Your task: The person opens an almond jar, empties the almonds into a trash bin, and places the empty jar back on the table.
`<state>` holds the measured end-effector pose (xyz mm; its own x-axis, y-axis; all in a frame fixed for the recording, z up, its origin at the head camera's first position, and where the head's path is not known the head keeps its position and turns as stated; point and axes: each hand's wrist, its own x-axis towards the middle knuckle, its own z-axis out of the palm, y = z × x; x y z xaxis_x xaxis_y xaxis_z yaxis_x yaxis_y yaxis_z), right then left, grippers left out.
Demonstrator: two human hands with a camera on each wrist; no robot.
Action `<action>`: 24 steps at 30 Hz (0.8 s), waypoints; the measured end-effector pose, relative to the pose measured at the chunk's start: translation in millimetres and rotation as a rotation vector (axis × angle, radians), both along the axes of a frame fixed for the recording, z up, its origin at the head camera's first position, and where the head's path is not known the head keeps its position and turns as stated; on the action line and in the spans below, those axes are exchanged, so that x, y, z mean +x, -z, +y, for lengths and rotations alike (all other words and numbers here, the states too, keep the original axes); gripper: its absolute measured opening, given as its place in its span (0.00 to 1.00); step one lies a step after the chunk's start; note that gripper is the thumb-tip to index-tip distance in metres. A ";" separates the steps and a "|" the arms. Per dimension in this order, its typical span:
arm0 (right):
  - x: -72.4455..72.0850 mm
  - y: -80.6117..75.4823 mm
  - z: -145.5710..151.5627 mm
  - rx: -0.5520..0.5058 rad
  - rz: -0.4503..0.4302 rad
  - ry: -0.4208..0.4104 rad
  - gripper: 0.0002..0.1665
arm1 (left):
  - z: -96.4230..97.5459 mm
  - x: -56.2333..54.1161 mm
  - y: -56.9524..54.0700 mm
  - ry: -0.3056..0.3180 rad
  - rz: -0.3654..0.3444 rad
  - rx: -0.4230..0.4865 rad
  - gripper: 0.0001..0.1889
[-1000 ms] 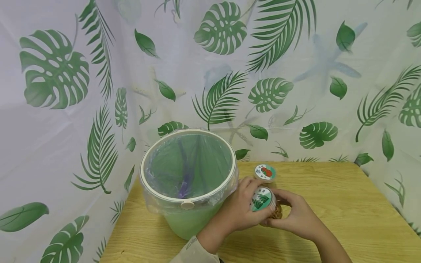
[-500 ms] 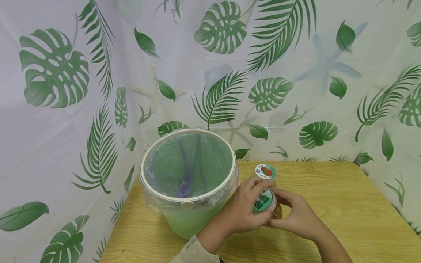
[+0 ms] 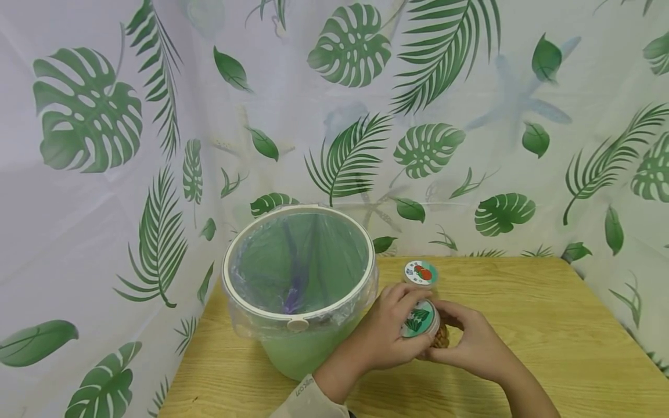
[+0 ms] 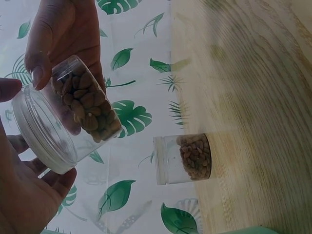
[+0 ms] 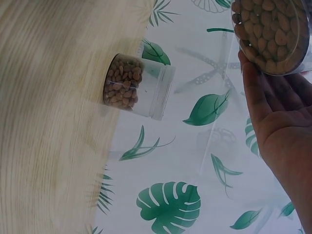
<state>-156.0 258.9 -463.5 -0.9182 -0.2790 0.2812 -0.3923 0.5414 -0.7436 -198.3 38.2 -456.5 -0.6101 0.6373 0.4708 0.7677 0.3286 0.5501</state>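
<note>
Both hands hold a clear plastic jar [image 4: 92,109] of almonds above the table, tilted. Its lid [image 3: 419,319] carries a white and green label with a green leafy picture. My left hand [image 3: 387,331] grips the lid's edge from the left, thumb near and fingers on the far side. Around the jar's body my right hand [image 3: 473,342] curls from the right. The almonds show through the wall and base in both wrist views. A second almond jar [image 4: 183,158] stands upright just beyond the hands, its lid [image 3: 421,273] labelled with red tomatoes.
To the left of the hands stands a pale green bucket [image 3: 308,354] with a white rim and a clear plastic liner, purple at the bottom. The wooden table [image 3: 549,325] meets a leaf-patterned backdrop [image 3: 470,87] at its back and left.
My left hand has shifted slightly right on the lid, its fingers covering more of the label's far side. The right hand stays almost still around the jar.
</note>
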 end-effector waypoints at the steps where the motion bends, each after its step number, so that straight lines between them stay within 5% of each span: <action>1: -0.1 0.1 0.3 -0.004 -0.005 0.003 0.40 | 0.3 0.2 -0.1 -0.006 -0.004 -0.002 0.29; 14: 1.7 -0.6 2.0 -0.020 -0.007 0.008 0.38 | 5.2 1.5 2.5 -0.101 0.000 -0.028 0.35; 24: 0.2 2.6 3.5 -0.001 0.006 0.008 0.43 | 2.1 -1.0 0.5 0.038 0.020 0.001 0.40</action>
<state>-155.8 262.4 -466.2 -0.9186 -0.2714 0.2871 -0.3925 0.5434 -0.7420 -199.3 40.3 -457.0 -0.5760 0.6592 0.4834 0.7906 0.2989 0.5344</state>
